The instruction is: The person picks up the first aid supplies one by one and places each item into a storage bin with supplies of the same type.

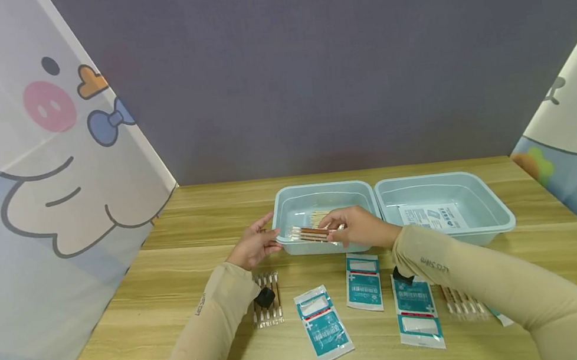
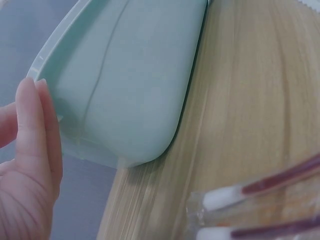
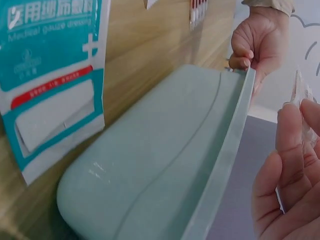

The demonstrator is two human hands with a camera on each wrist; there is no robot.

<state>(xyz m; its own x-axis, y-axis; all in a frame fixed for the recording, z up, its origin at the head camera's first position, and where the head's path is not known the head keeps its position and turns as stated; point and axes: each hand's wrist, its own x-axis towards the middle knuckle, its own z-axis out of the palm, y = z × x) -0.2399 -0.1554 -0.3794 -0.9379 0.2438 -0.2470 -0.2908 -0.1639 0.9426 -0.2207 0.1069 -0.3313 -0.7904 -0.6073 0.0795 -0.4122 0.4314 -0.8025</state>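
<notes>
In the head view, my right hand (image 1: pixel 360 226) pinches a clear packet of brown-stick cotton swabs (image 1: pixel 312 233) over the left pale blue plastic tub (image 1: pixel 321 188). In the right wrist view, the packet (image 3: pixel 298 90) shows edge-on between the fingertips. My left hand (image 1: pixel 254 246) grips that tub's left rim, with fingertips (image 2: pixel 30 95) at the edge in the left wrist view. Inside the tub lie yellowish-stick swabs (image 1: pixel 319 217), partly hidden behind the right hand and the held packet.
A second blue tub (image 1: pixel 474 197) on the right holds a white printed packet (image 1: pixel 434 217). In front lie several gauze dressing packets (image 1: pixel 323 324), (image 1: pixel 363 283), (image 1: pixel 418 313). More swab packets lie under the left wrist (image 1: pixel 277 315) and beside the right forearm (image 1: pixel 463 305).
</notes>
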